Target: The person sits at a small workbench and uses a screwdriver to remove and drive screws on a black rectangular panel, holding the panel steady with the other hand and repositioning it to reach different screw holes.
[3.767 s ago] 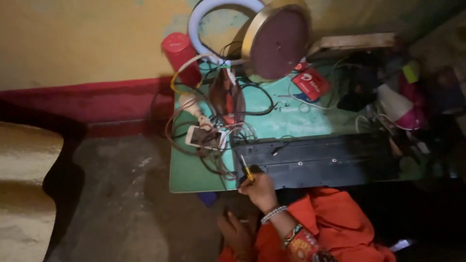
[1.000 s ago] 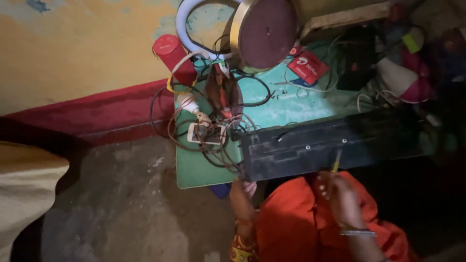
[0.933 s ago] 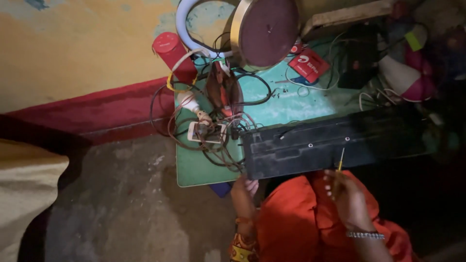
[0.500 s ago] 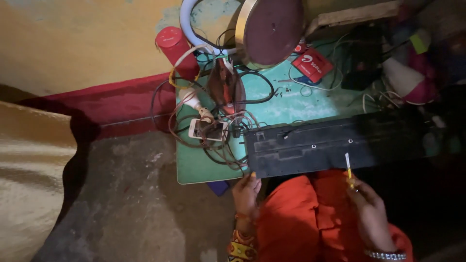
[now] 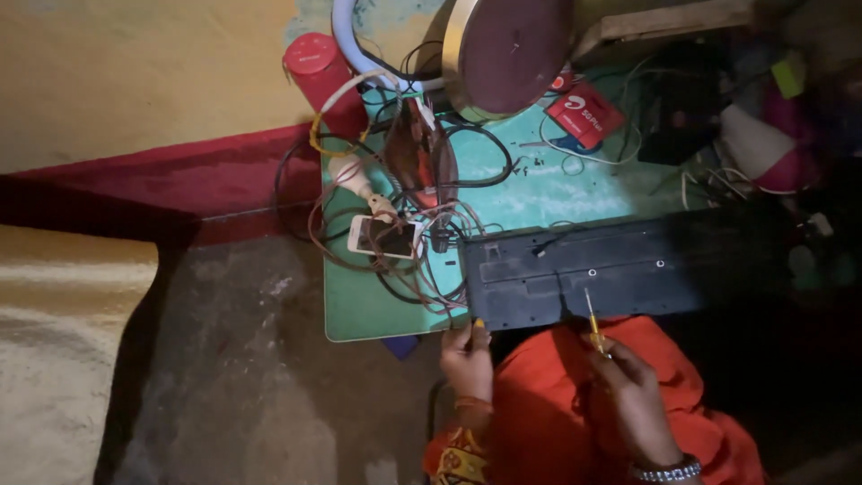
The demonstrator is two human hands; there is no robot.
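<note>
Where a yellow wall meets a red skirting band, a green-topped desk [image 5: 359,310] stands on a grey concrete floor. At the near edge, the left hand [image 5: 466,357] grips the near left corner of a long black keyboard [image 5: 620,277] lying underside up. The right hand [image 5: 630,388] is clenched around a thin yellow-handled screwdriver [image 5: 593,320], tip on the keyboard's near edge. Tangled cables [image 5: 404,233] and a white phone [image 5: 386,237] crowd the left side; a red cylindrical speaker [image 5: 323,81] stands at the far left corner.
</note>
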